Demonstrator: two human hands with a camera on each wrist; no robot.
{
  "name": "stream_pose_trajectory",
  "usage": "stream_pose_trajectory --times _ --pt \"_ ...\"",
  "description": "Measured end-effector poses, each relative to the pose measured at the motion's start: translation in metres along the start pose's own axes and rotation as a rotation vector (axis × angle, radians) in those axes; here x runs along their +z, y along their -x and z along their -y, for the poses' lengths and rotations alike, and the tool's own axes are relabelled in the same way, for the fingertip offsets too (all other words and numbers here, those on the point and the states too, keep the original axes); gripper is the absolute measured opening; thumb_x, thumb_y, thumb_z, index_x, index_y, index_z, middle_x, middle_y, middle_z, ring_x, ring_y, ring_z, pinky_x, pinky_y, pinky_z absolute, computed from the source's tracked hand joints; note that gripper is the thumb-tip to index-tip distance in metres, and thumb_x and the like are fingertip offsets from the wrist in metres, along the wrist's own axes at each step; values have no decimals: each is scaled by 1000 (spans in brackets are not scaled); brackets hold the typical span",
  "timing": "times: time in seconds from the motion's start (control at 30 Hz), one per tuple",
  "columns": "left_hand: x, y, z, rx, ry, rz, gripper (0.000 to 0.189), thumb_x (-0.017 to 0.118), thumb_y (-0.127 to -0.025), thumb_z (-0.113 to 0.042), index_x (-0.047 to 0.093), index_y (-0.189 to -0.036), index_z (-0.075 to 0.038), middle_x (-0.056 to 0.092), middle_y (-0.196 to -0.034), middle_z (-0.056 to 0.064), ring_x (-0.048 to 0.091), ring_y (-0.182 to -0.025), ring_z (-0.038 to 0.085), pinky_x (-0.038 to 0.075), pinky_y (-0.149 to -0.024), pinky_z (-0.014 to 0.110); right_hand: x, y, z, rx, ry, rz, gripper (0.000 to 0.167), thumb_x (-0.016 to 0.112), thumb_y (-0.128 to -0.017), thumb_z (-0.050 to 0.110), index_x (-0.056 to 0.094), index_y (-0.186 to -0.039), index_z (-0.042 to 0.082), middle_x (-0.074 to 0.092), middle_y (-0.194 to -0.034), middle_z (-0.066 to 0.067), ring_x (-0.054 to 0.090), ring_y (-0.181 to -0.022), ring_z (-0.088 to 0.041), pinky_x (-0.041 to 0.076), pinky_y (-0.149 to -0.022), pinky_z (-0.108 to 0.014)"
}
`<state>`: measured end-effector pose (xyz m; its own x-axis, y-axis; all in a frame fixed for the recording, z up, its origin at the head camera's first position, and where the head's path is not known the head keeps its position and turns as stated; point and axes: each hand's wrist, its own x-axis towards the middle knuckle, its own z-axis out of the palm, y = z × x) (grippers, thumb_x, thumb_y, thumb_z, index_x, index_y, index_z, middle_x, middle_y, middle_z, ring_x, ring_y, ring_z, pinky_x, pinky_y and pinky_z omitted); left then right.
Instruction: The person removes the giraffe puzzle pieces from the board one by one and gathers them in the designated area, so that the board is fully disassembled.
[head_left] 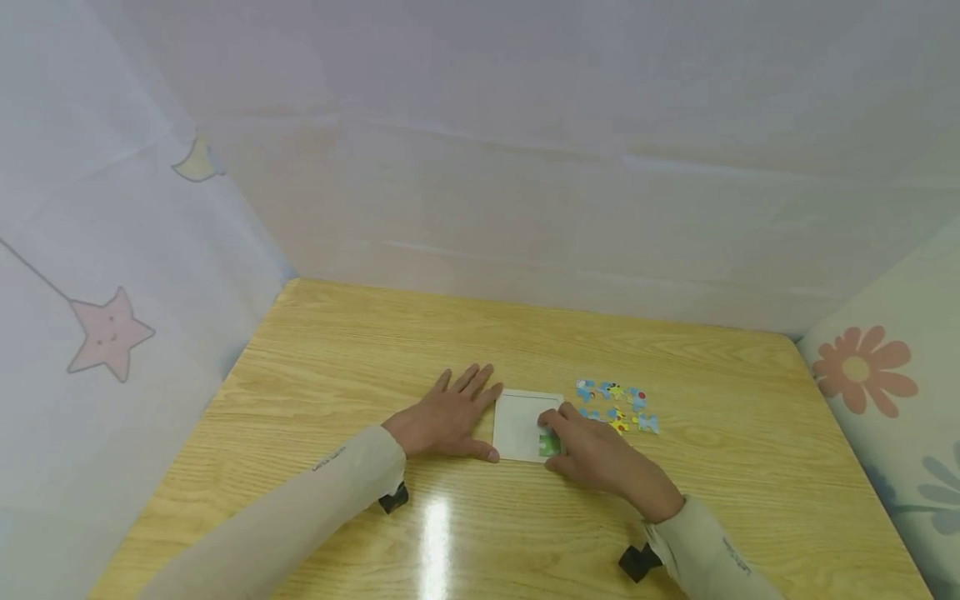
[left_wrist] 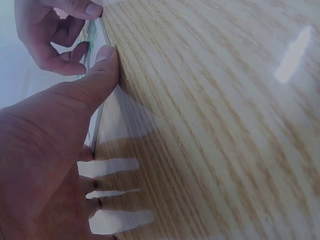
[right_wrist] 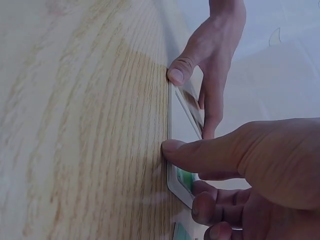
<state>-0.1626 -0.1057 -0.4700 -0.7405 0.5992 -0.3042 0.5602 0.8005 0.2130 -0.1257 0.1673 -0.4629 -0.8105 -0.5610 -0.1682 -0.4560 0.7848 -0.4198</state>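
Note:
A shallow white puzzle tray [head_left: 517,425] lies flat on the table. My left hand [head_left: 448,414] rests palm down with spread fingers at its left side; in the left wrist view the thumb touches the tray's near edge. My right hand [head_left: 596,450] bends over the tray's right side. Its thumb and curled fingers hold a green puzzle piece [head_left: 551,445] at the near right corner, partly hidden by the fingers. The right thumb [right_wrist: 182,152] lies on the tray's near edge in the right wrist view.
Several loose puzzle pieces [head_left: 617,423], blue, yellow and red, lie on the wooden table [head_left: 360,350] right of the tray. Pale cloth walls [head_left: 525,208] stand behind and at both sides. A small black device [head_left: 639,562] sits under each wrist.

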Motion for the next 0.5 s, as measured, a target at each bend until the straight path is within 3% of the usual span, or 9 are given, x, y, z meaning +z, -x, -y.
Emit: stream_pose_trajectory --times 0.2,0.37,0.5 --pt "1 -2 0 -16 -18 8 110 62 -92 -78 20 -172 -16 3 -182 15 8 -170 36 17 -134 66 2 -2 -1 39 -20 -9 49 82 -93 16 63 -136 4 54 -107 -1 48 -73 -11 42 -62 -22" --pt "3 -3 0 -26 -26 15 111 62 -92 -79 19 -173 -17 2 -182 14 7 -170 35 17 -134 66 5 0 -5 2 -43 -42 33 83 -92 17 69 -121 9 52 -102 1 45 -70 -8 40 -60 -20" --pt "2 -3 0 -23 -24 11 110 61 -92 -79 19 -173 -17 2 -182 14 7 -170 35 17 -134 66 4 2 -8 -10 -63 -35 33 82 -94 18 70 -124 10 55 -104 1 47 -74 -8 42 -62 -20"
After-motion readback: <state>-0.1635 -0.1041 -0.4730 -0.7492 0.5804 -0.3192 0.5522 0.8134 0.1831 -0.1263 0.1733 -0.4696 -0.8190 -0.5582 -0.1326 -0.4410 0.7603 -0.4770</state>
